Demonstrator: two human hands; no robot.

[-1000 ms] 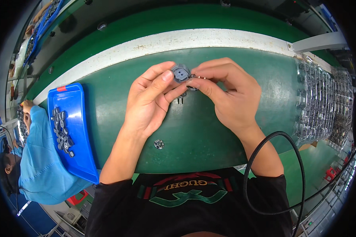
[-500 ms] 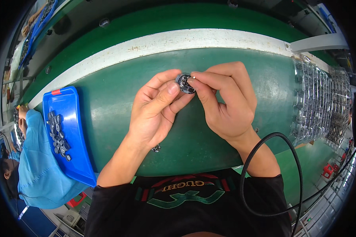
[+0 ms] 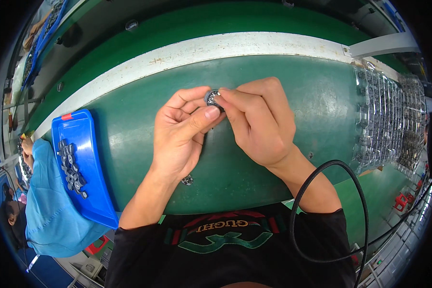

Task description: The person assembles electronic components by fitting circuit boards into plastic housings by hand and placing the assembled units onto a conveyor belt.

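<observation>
A small round dark grey part (image 3: pixel 211 98) with pale marks on its face is held above the green table. My left hand (image 3: pixel 177 132) grips it by the edge between thumb and fingers. My right hand (image 3: pixel 261 122) is closed in a pinch, thumb and forefinger pressed to the right side of the part's face. Whatever lies between those two fingertips is too small and too covered to name. Below my left wrist, another small dark part (image 3: pixel 187 180) lies on the table (image 3: pixel 235 177), partly hidden by the wrist.
To the left, a blue tray (image 3: pixel 89 144) holds several small grey parts (image 3: pixel 71 168). A person in a blue sleeve (image 3: pixel 57 206) works beside it. Stacked clear plastic trays (image 3: pixel 379 115) stand at right. A black cable (image 3: pixel 321 165) loops near my right forearm. A white rail (image 3: pixel 192 48) borders the far side.
Both hands have shifted slightly left with the round part, which is now tilted. My right fingers have come further over its face, and the tiny white tip seen there earlier is less distinct.
</observation>
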